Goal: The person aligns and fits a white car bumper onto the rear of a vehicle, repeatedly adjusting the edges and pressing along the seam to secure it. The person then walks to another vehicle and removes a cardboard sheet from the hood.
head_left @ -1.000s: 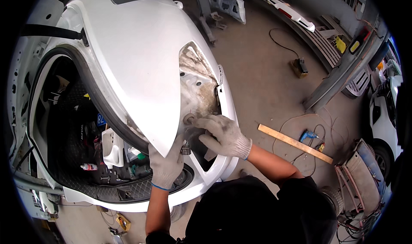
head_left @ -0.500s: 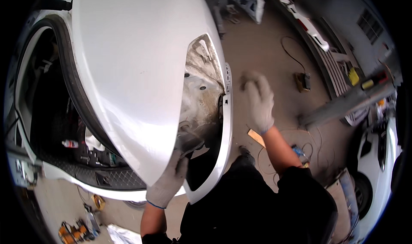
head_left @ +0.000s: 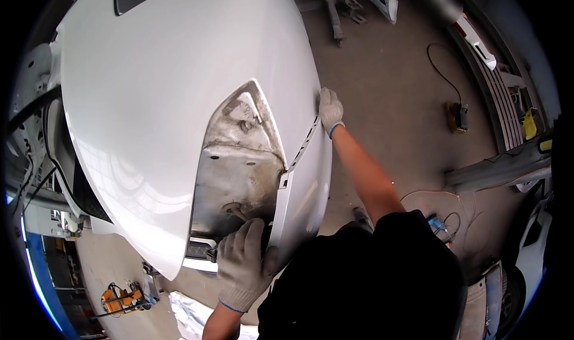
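Centrally, a large white car body panel [head_left: 173, 101] fills the upper left and middle of the frame, its long axis running from the top down toward the lower centre, where it narrows to a rounded tip. A tapered opening [head_left: 239, 160] cut into it shows bare, dirty metal inside, its point aimed up the frame. The left hand [head_left: 242, 268], in a grey knit glove, sits at the lower centre with fingers curled closed over the panel's lower edge, just below the opening, beside a small dark fitting. The right hand [head_left: 330, 110], gloved the same way, reaches up to right of centre and lies with fingers flat and together against the panel's right rim; whether it grips the rim cannot be told. The panel thus lies between the two hands, touching both. On the concrete floor [head_left: 394, 83] to the right lie a black cable with a small box [head_left: 461, 116], and a grey beam [head_left: 496, 169] crosses the right edge. An orange tool [head_left: 119, 298] rests at the lower left.
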Available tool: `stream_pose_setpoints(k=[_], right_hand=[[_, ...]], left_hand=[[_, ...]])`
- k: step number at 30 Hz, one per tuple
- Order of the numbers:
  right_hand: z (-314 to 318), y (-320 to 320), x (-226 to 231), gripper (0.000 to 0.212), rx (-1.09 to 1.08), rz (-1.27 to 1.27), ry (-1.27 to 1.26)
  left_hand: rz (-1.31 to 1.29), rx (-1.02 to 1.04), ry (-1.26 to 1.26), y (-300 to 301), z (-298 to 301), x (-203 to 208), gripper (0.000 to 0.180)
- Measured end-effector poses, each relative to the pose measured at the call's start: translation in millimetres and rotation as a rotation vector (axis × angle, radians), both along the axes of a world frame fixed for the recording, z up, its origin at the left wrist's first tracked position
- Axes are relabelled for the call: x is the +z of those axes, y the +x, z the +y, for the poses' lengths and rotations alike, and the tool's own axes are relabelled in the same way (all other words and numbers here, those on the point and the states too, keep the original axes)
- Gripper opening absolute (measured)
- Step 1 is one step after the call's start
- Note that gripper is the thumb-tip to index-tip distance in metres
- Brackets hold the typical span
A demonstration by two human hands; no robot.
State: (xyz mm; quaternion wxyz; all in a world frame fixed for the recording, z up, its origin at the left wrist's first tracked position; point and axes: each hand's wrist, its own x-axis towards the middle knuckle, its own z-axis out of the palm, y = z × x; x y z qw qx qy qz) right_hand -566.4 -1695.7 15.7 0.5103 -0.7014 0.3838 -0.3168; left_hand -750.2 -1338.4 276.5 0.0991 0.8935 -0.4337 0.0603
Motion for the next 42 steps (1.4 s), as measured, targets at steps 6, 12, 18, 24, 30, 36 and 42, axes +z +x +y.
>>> stream_pose_setpoints(k=[6, 12, 18, 24, 30, 36, 42], right_hand=[[-53.7, 24.4, -57.5, 0.044, 0.086, -0.052, 0.219], [-70.7, 35.9, -75.0, 0.046, 0.201, 0.082, 0.152], [-81.4, 44.4, -83.3, 0.049, 0.246, 0.158, 0.198], [-78.0, 46.7, -85.9, 0.049, 0.222, 0.205, 0.168], [-80.6, 52.2, -100.9, 0.049, 0.188, 0.223, 0.157], [-82.8, 55.7, -110.1, 0.054, 0.189, 0.290, 0.072], [-143.0, 80.1, -122.9, 0.061, -0.023, 0.283, -0.027]], left_hand=[[0.091, 0.046, 0.087, -0.8, -34.7, -6.9, 0.065], [0.299, 0.154, 0.176, 6.3, -59.0, -20.4, 0.067], [0.312, 0.225, 0.234, 12.2, -71.1, -26.1, 0.069], [0.271, 0.225, 0.198, 15.6, -70.3, -33.1, 0.066], [0.194, 0.140, 0.127, 18.9, -70.7, -37.6, 0.064], [0.151, 0.147, 0.155, 19.7, -66.1, -38.5, 0.062], [0.225, 0.223, 0.186, 15.8, -71.4, -31.5, 0.064]])
